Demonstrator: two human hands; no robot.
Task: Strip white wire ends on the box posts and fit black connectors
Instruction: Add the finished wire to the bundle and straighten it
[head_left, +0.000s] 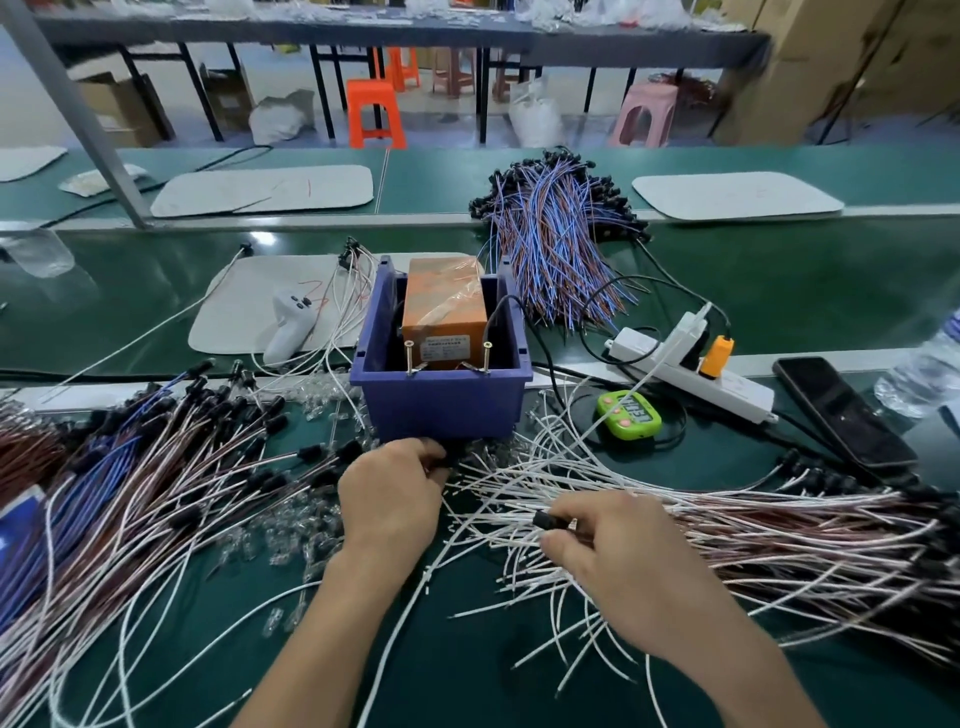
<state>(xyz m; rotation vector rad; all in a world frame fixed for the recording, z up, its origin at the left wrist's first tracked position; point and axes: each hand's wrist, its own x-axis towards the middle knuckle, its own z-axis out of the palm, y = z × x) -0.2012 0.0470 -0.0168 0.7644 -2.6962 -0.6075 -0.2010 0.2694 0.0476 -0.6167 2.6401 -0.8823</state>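
Observation:
A blue box (441, 402) stands at the middle of the green bench, with an orange unit (445, 306) inside and two upright metal posts (486, 358) at its front rim. Loose white wires (545, 467) fan out in front of it to the right. My left hand (389, 493) reaches into a heap of small black connectors (470, 449) at the foot of the box, fingers curled among them. My right hand (618, 551) pinches a black connector (546, 519) over the white wires; whether a wire is in it I cannot tell.
Wires with black connectors fitted lie piled at the left (156, 467) and right (831, 525). A bundle of blue and red wires (556, 244) lies behind the box. A green timer (628, 414), a power strip (691, 369), a phone (841, 410) and a white controller (288, 325) lie nearby.

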